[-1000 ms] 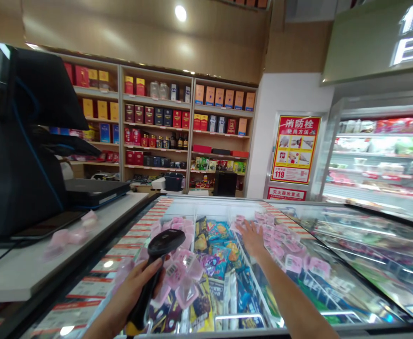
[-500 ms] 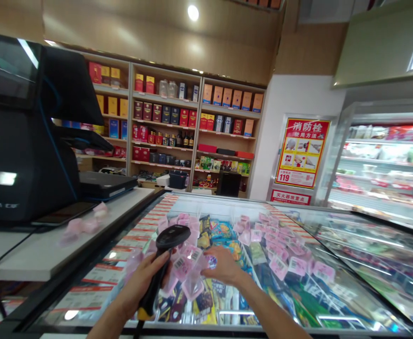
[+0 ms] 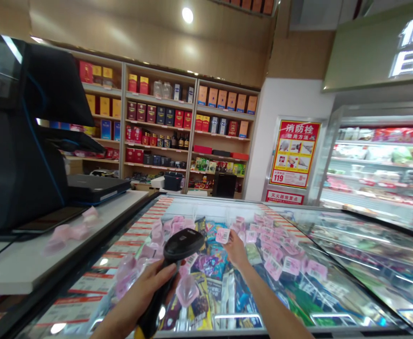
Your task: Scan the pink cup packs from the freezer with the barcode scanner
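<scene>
My left hand [image 3: 149,285] is wrapped round the handle of a black barcode scanner [image 3: 183,244], its head tilted up and forward. In my right hand [image 3: 235,248], a small pink package [image 3: 222,235] with a barcode label is pinched between the fingers, beyond the scanner and to its right. Close to the scanner's handle lies a clear pink cup-shaped package [image 3: 187,290]. Both hands are above the glass lid of a chest freezer [image 3: 178,201]. Many more such pink packages [image 3: 273,267] are spread to the right, others to the left near my left hand.
A black checkout terminal [image 3: 19,141] stands on a white counter [image 3: 19,270] at left, with a few pink packages [image 3: 68,234] by it. Behind are shelves [image 3: 159,96] of boxes and bottles. A red and yellow poster [image 3: 294,153] hangs beside a refrigerated display [image 3: 376,165].
My right hand has moved forward from the pile near the scanner, now with a pink package in its fingers. The scanner has shifted slightly right in view. The view has turned slightly right.
</scene>
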The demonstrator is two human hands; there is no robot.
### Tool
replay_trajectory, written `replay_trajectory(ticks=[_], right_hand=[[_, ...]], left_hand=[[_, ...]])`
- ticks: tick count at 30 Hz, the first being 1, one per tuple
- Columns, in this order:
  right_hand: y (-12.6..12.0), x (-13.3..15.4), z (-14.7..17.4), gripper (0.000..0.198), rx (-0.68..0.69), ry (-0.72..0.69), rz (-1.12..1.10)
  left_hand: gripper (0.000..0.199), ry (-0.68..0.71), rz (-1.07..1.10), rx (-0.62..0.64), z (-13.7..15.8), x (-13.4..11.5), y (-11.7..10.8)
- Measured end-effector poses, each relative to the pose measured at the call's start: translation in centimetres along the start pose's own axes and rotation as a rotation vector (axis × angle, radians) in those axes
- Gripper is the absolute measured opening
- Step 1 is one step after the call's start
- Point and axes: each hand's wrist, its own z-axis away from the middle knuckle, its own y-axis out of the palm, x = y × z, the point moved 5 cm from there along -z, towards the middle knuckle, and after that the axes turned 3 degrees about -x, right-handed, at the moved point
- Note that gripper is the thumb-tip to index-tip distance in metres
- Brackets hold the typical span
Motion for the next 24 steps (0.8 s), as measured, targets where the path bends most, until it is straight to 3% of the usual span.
replay_trajectory(ticks=[5, 12, 18, 24], right_hand=[[0.3, -0.3, -0.1, 0.028, -0.095, 0.005, 0.095], [0.1, 0.1, 0.0, 0.029, -0.120, -0.004, 0.160], [-0.3, 0.0, 0.1, 0.031, -0.152, 0.000, 0.234], [-1.1, -1.0, 0.0, 0.022, -0.151, 0.027, 0.662]], left_hand=[[0.031, 0.005, -0.034, 0.057, -0.3, 0.2, 1.4], [0.033, 0.035, -0.100, 0.176, -0.6, 0.2, 1.9], [0.034, 0.047, -0.099, 0.140, -0.5, -0.1, 1.7], [0.033, 0.053, -0.107, 0.006, -1.1, 0.2, 0.6]])
